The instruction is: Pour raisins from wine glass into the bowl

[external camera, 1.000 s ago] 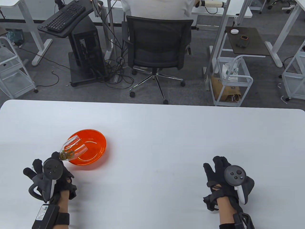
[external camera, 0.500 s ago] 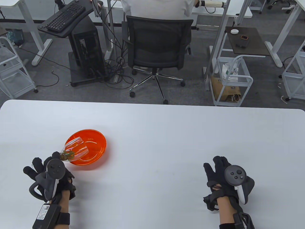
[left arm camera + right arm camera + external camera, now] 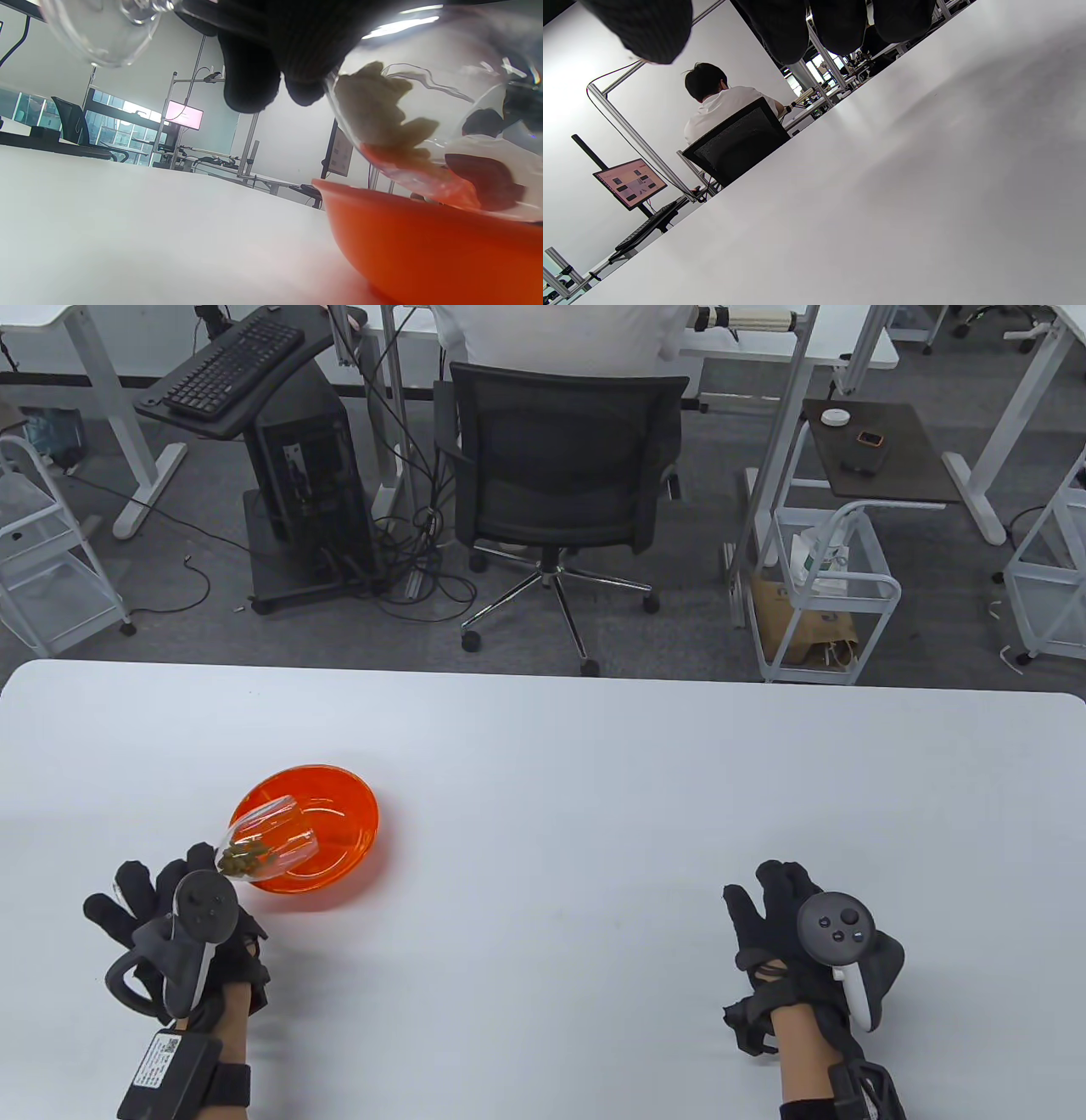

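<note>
Left hand grips the wine glass, tipped on its side with the mouth over the near-left rim of the orange bowl. Raisins are piled in the glass bowl near the stem end. Right hand rests on the white table, fingers spread, holding nothing, well apart from the bowl.

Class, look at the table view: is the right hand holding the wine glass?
No. The left hand holds the tilted wine glass over the orange bowl, while the right hand rests apart on the table.
</note>
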The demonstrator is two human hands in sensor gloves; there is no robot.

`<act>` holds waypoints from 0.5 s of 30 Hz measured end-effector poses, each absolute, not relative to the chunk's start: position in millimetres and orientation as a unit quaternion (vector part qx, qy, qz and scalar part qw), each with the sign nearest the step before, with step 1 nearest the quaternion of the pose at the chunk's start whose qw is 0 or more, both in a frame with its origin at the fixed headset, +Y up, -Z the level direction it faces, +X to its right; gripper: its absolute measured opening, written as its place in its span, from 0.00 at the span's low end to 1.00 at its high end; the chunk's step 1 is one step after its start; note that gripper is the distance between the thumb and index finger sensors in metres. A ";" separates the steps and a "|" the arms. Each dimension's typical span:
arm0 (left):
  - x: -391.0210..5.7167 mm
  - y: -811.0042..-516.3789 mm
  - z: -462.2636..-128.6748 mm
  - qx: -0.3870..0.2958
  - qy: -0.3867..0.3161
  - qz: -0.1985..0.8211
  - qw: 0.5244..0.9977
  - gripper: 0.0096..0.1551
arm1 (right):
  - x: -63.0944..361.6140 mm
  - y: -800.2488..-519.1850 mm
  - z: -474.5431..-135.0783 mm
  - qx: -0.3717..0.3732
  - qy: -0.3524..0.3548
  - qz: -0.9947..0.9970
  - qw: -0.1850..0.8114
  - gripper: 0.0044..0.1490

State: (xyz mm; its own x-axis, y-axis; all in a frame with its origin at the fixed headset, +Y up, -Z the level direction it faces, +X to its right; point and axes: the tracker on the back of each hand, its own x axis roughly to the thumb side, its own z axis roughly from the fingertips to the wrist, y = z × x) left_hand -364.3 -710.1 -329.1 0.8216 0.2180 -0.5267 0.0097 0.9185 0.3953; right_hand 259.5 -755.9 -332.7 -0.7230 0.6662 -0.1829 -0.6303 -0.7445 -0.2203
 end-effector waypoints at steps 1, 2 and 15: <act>-364.1 -710.2 -329.2 0.194 0.294 0.054 0.934 0.27 | 259.6 -755.9 -332.6 -0.126 -0.072 0.925 0.351 0.47; -364.1 -710.0 -328.8 0.194 0.294 0.053 0.934 0.27 | 259.5 -756.0 -332.6 -0.126 -0.072 0.925 0.352 0.47; -358.9 -708.0 -328.3 0.202 0.286 0.023 0.936 0.27 | 258.3 -756.3 -333.2 -0.124 -0.067 0.926 0.350 0.47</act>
